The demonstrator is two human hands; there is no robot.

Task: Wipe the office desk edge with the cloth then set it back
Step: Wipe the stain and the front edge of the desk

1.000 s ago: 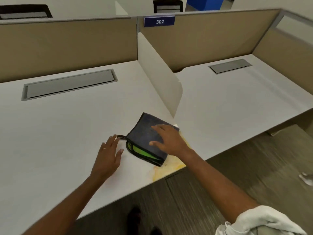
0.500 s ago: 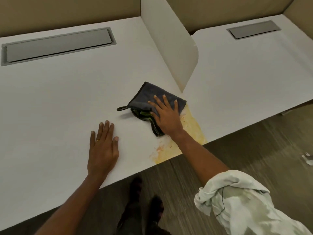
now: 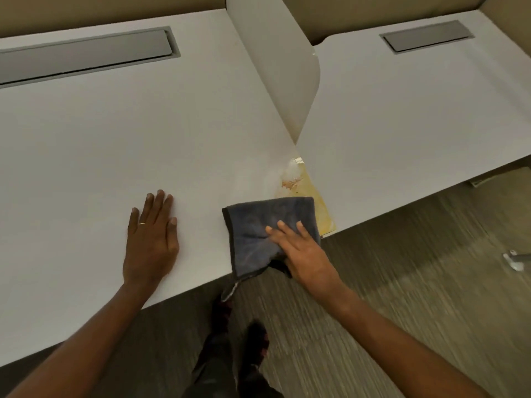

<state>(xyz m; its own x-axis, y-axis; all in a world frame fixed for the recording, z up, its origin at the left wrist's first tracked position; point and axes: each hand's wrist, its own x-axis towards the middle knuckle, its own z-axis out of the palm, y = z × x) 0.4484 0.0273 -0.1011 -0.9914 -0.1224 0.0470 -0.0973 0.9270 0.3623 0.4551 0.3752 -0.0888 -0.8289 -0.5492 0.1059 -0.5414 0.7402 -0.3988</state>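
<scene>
A dark grey cloth (image 3: pixel 258 228) lies spread at the front edge of the white desk (image 3: pixel 115 139), one corner hanging over the edge. My right hand (image 3: pixel 301 251) presses flat on the cloth's near right part, fingers apart on top and the thumb side hidden under the fabric. A yellow-orange stain (image 3: pixel 301 191) shows on the desk just behind and right of the cloth, running along the seam to the edge. My left hand (image 3: pixel 152 237) rests flat on the bare desk to the left of the cloth, fingers together, holding nothing.
A white divider panel (image 3: pixel 281 67) stands upright between the two desks. Grey cable-tray lids (image 3: pixel 86 56) (image 3: pixel 425 35) sit at the back of each desk. Below the edge are wood-look flooring (image 3: pixel 402 282) and my dark shoes (image 3: pixel 253 340).
My right hand has dragged the cloth from behind the stain toward me to the desk's front edge, uncovering the stain. The cloth now lies flatter. My left hand stays flat on the desk.
</scene>
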